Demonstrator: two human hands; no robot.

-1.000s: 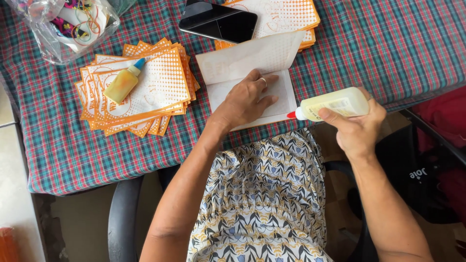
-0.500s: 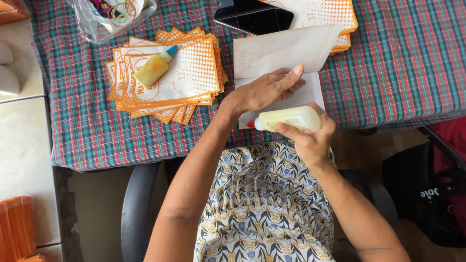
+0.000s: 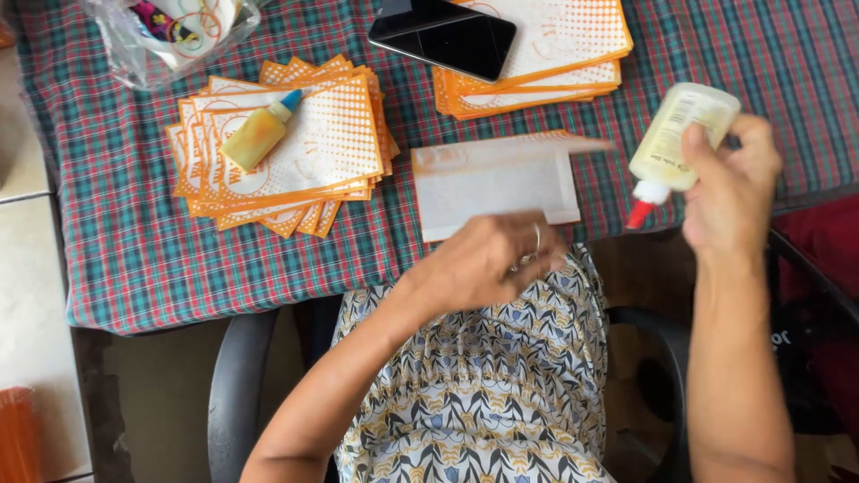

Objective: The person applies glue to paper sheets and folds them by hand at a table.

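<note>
A white folded paper envelope (image 3: 492, 183) lies flat on the plaid tablecloth (image 3: 134, 259) near the front edge. My left hand (image 3: 483, 264) hovers just at its near edge, blurred, fingers curled with nothing in them. My right hand (image 3: 729, 192) is raised to the right of the envelope and grips a pale yellow glue bottle (image 3: 677, 134), tilted with its red nozzle pointing down and left, off the paper.
A fanned stack of orange-and-white envelopes (image 3: 313, 152) lies at the left with a small yellow, blue-capped bottle (image 3: 259, 132) on it. Another stack (image 3: 555, 54) sits at the back under a black phone (image 3: 443, 36). A clear plastic bag (image 3: 170, 36) lies at the far left.
My right hand lifted the glue bottle off the paper, up and to the right. My left hand slid back off the envelope to its near edge. The envelope's flap now lies folded flat.
</note>
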